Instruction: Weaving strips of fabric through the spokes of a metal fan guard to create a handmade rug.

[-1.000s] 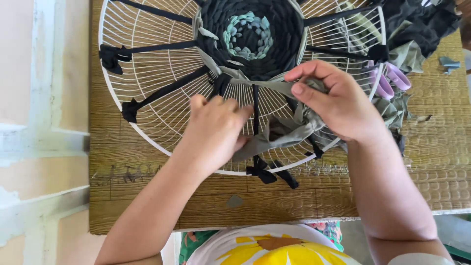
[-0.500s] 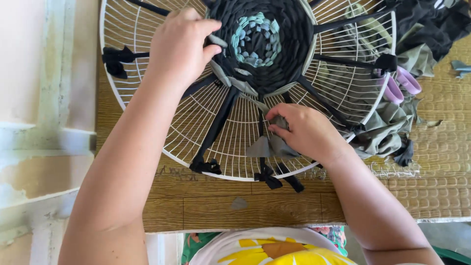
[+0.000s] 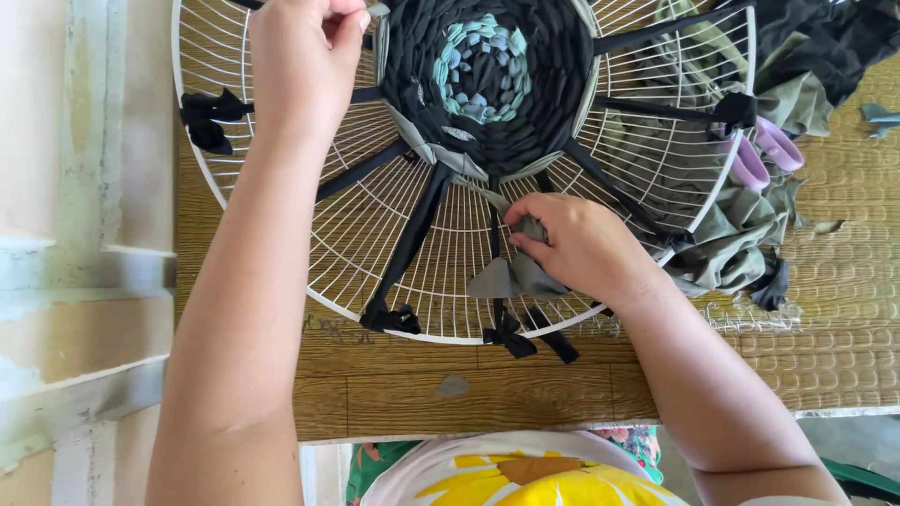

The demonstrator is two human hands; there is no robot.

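While the white wire fan guard [image 3: 375, 244], woven at its centre with dark and teal cloth, lay near the worktop's [image 3: 412, 394] front edge, the right hand [image 3: 581, 248] pinched a grey fabric strip [image 3: 511, 276]. The left hand [image 3: 305, 66], pinching another strip, had risen farther toward the far edge than half a second earlier.

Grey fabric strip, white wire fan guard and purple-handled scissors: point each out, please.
grey fabric strip [image 3: 506, 276], head view, on the loose end below the right hand's fingers.
white wire fan guard [image 3: 281, 267], head view, on its lower left rim.
purple-handled scissors [image 3: 764, 150], head view, on the handle loops.
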